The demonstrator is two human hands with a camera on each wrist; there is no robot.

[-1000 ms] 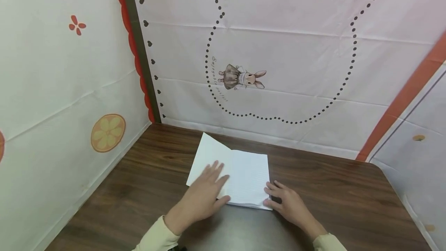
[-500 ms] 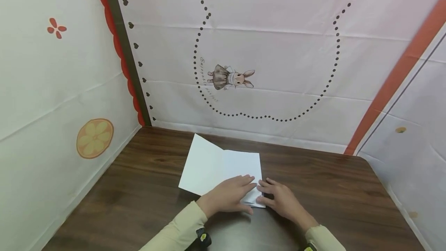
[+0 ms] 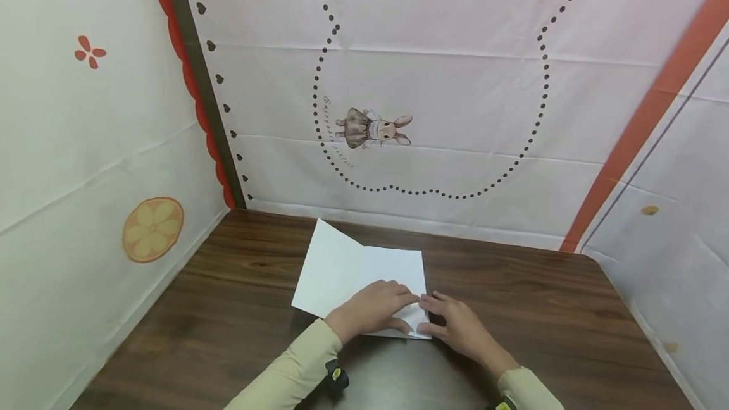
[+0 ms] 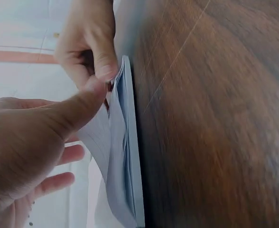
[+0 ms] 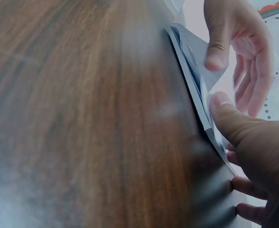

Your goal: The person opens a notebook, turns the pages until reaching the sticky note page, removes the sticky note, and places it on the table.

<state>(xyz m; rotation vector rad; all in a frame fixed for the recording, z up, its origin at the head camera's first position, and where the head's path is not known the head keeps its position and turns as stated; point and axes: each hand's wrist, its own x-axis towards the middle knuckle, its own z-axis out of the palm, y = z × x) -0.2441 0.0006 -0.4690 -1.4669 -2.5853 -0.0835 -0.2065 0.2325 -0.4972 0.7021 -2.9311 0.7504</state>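
An open notebook with white pages lies on the table, its left leaf spread out to the left. My left hand reaches across the right page, its thumb at the lifted, bowed page edge and its other fingers apart from the thumb. At the notebook's right edge, my right hand holds the page corner between thumb and fingers. In the left wrist view the two thumbs meet near the lifted sheet. The right wrist view shows the raised sheet bending away from the stack of pages.
The dark wood table stretches around the notebook. White printed cloth walls the back and both sides. A small black device sits at the left cuff.
My left hand has moved right from the left leaf onto the right page, near my right hand. The page's lower right corner now bows up. My right hand stays at the edge.
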